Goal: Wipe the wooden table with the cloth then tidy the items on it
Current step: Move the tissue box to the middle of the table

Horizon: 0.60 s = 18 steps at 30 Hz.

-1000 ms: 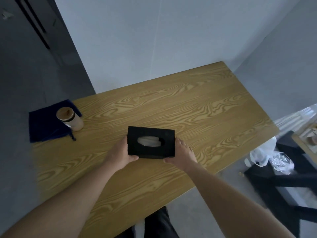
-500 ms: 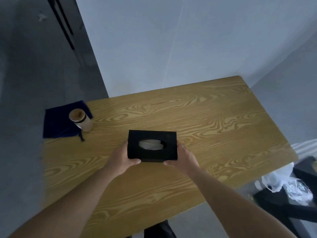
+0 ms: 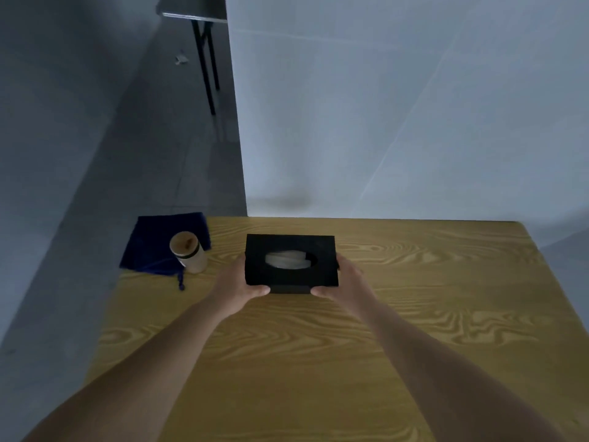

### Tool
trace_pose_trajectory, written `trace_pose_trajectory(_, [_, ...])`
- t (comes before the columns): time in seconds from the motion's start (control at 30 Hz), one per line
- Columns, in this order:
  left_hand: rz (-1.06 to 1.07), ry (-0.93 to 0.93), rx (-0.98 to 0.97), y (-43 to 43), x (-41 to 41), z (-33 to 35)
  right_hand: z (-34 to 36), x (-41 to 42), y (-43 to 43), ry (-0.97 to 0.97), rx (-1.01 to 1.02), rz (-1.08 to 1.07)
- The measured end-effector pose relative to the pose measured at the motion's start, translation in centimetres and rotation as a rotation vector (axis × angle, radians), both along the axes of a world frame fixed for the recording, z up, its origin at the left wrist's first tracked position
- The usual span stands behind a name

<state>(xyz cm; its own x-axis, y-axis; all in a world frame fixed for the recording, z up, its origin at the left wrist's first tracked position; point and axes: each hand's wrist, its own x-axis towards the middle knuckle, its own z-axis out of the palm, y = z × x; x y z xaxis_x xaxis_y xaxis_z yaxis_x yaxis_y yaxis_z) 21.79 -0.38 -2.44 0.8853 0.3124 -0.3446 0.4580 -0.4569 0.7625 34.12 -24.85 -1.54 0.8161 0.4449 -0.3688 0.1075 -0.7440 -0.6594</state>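
Both hands, left hand (image 3: 237,287) and right hand (image 3: 342,282), clasped the tissue box (image 3: 290,262); best lowered level, squared to the desk (image 3: 414,314) edge.

White wall (image 3: 398,106) behind; grey floor (image 3: 95,154) left; black-legged table (image 3: 197,14) far off; small scrap (image 3: 181,58) beside it.

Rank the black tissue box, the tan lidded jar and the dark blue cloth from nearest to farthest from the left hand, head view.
1. Black tissue box: gripped by the left hand.
2. Tan lidded jar: standing to its left.
3. Dark blue cloth: beyond the jar, at the table's left corner.
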Motion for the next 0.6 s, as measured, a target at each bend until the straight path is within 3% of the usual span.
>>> trace_pose_trajectory(0.6, [0.065, 0.047, 0.02, 4.3, 8.0, -1.8, -3.9, 8.5, 5.2, -0.018, 0.089, 0.074])
